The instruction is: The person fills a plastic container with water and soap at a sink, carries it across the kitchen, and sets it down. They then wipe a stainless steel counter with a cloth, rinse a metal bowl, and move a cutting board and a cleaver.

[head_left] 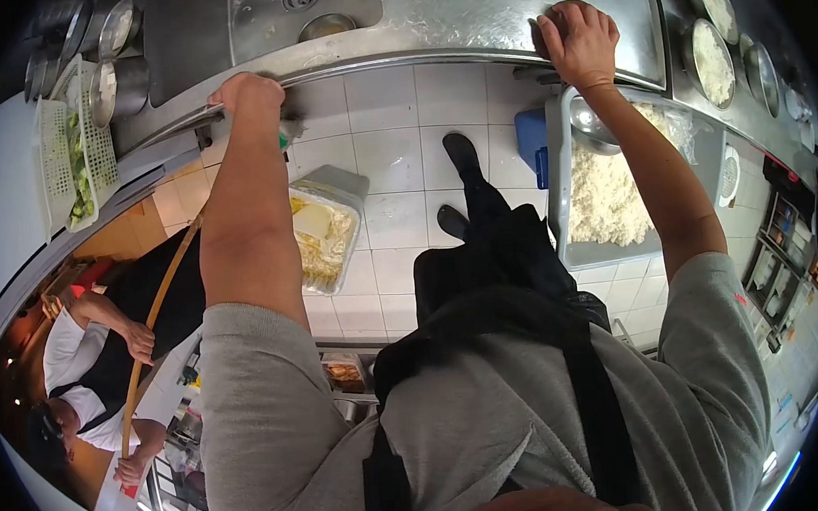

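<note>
Closest of all, a grey shirt (474, 401) and black apron (494, 274). Left hand (251, 90) curled on the counter (470, 27) edge, just on the near side of the sink (264, 25). Right hand (583, 43) flat on the same counter, right of the sink, fingers loose, nothing seen in it. Looks like leaning or a short stop, not lifting. To pick up anything, would need to let go of the edge first.

Shiny wet metal beside the sink. Bowl (328, 26) inside the sink. Right of the sink and lower, a big tub (573, 257) of white crumbly food. Left of the sink, a basket (101, 157) of greens. Below the sink, a tray (347, 276) of yellow food near floor tiles (392, 160). Lower left of the sink, another person (97, 368) with a long stick (155, 313).
</note>
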`<state>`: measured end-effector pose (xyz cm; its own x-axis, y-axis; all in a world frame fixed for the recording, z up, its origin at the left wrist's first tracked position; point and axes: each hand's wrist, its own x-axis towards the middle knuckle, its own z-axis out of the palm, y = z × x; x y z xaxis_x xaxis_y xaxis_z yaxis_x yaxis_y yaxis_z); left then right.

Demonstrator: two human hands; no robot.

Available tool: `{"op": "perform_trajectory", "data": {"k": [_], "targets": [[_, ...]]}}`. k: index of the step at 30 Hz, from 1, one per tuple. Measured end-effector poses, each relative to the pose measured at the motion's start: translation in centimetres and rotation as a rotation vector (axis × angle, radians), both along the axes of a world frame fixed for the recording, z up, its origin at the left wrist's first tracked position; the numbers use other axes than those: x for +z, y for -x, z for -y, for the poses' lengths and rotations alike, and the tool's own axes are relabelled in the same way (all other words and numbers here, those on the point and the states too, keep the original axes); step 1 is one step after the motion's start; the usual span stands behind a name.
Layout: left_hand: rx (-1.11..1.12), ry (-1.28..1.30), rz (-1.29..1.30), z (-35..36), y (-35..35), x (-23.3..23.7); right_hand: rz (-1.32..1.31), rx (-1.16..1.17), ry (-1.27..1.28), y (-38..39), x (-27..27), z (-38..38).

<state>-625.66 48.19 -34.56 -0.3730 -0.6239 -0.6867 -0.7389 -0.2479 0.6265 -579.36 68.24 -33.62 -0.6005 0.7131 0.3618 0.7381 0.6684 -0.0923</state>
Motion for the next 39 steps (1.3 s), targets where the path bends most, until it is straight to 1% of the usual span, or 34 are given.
{"op": "perform_trajectory", "data": {"k": [3,4,6,7,10,13,18,19,21,22,26,29,30,31,34,36,39], "targets": [[-0.048,-0.051,0.052,0.3,-0.1,1.1,0.017,0.002,0.006,0.0,0.1,-0.1],[-0.042,-0.051,0.048,0.6,0.5,0.2,0.024,-0.005,0.012,0.0,0.1,-0.1],[-0.16,0.003,-0.044,1.0,1.9,-3.3,0.034,-0.014,0.024,0.0,0.3,0.0],[-0.153,0.004,-0.048,1.2,2.3,-4.1,0.029,-0.007,0.025,0.1,0.4,0.1],[-0.232,-0.011,0.02,1.5,3.6,-5.5,0.032,-0.029,0.047,0.1,0.4,0.2],[-0.286,-0.034,0.065,1.4,3.8,-5.8,0.033,-0.028,0.04,0.1,0.4,0.2],[-0.25,-0.063,0.031,1.5,3.0,-4.8,-0.018,0.001,0.041,0.3,1.1,0.4],[-0.241,-0.082,0.018,1.4,2.8,-4.4,0.003,-0.012,0.12,0.2,1.5,0.5],[-0.214,-0.119,-0.015,1.0,1.9,-2.5,-0.049,-0.024,0.159,0.4,1.5,0.5],[-0.199,-0.13,-0.023,0.8,1.4,-1.7,-0.007,-0.036,0.168,0.6,2.0,0.6],[-0.118,-0.128,-0.036,0.8,-0.7,1.7,-0.043,-0.016,0.158,0.8,3.7,0.7],[-0.173,-0.164,-0.043,0.2,-3.3,6.1,-0.047,-0.016,0.148,0.8,3.8,0.7],[-0.141,-0.13,-0.06,0.4,-2.4,4.1,-0.049,-0.015,0.158,0.8,3.7,0.9],[-0.142,-0.13,-0.058,0.5,-2.2,3.6,-0.047,-0.017,0.158,0.7,3.8,0.9],[-0.159,-0.116,-0.055,0.4,-2.3,4.0,-0.044,-0.018,0.166,0.7,3.9,0.9],[-0.209,-0.097,-0.04,0.0,-3.6,6.3,-0.061,-0.008,0.168,0.7,3.8,0.8],[-0.186,-0.109,-0.053,0.1,-3.1,5.6,-0.058,-0.01,0.171,0.6,3.9,0.8]]}}
